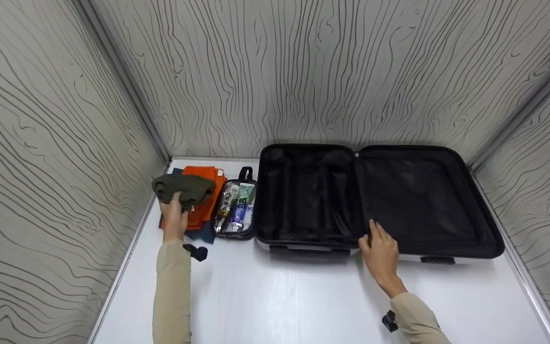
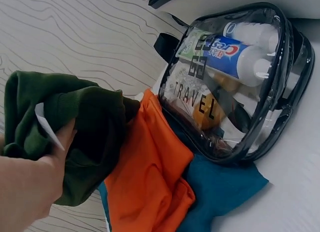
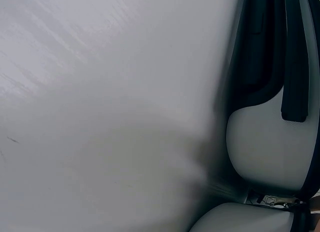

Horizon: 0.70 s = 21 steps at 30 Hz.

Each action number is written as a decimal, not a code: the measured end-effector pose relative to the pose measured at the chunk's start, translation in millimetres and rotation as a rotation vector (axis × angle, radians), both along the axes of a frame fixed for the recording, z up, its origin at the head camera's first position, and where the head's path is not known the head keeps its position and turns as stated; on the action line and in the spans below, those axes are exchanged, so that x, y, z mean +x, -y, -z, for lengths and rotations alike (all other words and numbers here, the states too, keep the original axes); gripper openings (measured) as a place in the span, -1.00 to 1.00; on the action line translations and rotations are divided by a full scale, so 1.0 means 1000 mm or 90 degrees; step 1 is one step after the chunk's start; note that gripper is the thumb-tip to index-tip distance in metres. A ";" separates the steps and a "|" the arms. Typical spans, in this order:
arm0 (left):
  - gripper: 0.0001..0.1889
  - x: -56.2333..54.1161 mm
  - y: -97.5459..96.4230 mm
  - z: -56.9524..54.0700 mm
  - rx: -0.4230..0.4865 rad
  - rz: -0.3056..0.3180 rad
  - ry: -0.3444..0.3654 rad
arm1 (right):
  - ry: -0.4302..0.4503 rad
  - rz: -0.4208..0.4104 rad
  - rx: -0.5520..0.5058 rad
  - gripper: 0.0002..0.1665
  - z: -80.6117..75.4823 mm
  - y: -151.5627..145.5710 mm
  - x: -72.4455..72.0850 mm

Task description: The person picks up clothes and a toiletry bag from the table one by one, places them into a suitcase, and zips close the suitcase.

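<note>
The left grip (image 1: 174,217) pinches the folded green garment (image 1: 185,185) above an orange garment (image 1: 203,217) — keep it firm and level (soft cloth could sag open). The right grip (image 1: 381,253), fingers extended, rests at the open suitcase's near rim (image 1: 432,252).

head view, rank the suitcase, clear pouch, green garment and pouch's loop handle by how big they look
1. Suitcase
2. Clear pouch and green garment, unranked: close in size, garment perhaps nearer the camera
3. Loop handle
</note>
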<state>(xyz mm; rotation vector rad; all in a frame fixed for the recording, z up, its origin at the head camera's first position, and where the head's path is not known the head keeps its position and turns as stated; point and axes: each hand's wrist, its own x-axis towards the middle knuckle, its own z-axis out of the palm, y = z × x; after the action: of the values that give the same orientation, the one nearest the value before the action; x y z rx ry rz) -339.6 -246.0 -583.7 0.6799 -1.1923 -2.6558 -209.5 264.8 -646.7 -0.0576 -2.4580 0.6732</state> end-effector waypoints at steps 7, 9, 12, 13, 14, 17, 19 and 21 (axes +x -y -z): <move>-0.32 0.000 -0.008 -0.011 0.013 -0.017 -0.054 | -0.002 -0.001 -0.006 -0.47 0.000 -0.001 0.000; -0.32 0.000 -0.011 -0.015 0.023 -0.027 -0.068 | -0.002 -0.002 -0.010 -0.48 0.000 -0.001 0.000; -0.30 -0.001 -0.016 -0.019 0.040 -0.044 -0.077 | -0.001 -0.004 -0.016 -0.47 0.000 -0.001 -0.001; -0.29 -0.002 -0.017 -0.020 0.044 -0.049 -0.076 | 0.000 -0.004 -0.018 -0.47 0.000 -0.001 -0.001; -0.28 -0.002 -0.019 -0.021 0.049 -0.052 -0.073 | 0.002 -0.004 -0.020 -0.47 0.000 -0.001 -0.001; -0.24 -0.005 -0.024 -0.025 0.061 -0.063 -0.067 | 0.012 -0.006 -0.024 -0.46 0.000 -0.001 0.000; -0.25 -0.006 -0.028 -0.027 0.066 -0.074 -0.065 | 0.020 -0.007 -0.023 -0.46 0.000 -0.001 0.000; -0.25 -0.007 -0.033 -0.030 0.064 -0.083 -0.067 | 0.024 -0.006 -0.020 -0.46 -0.002 -0.002 0.001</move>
<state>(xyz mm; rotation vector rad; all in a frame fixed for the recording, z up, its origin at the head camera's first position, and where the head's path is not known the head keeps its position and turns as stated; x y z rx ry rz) -347.0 -213.2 -553.3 0.6015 -0.9603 -2.6206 -208.7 266.5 -645.2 -0.0711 -2.4858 0.7211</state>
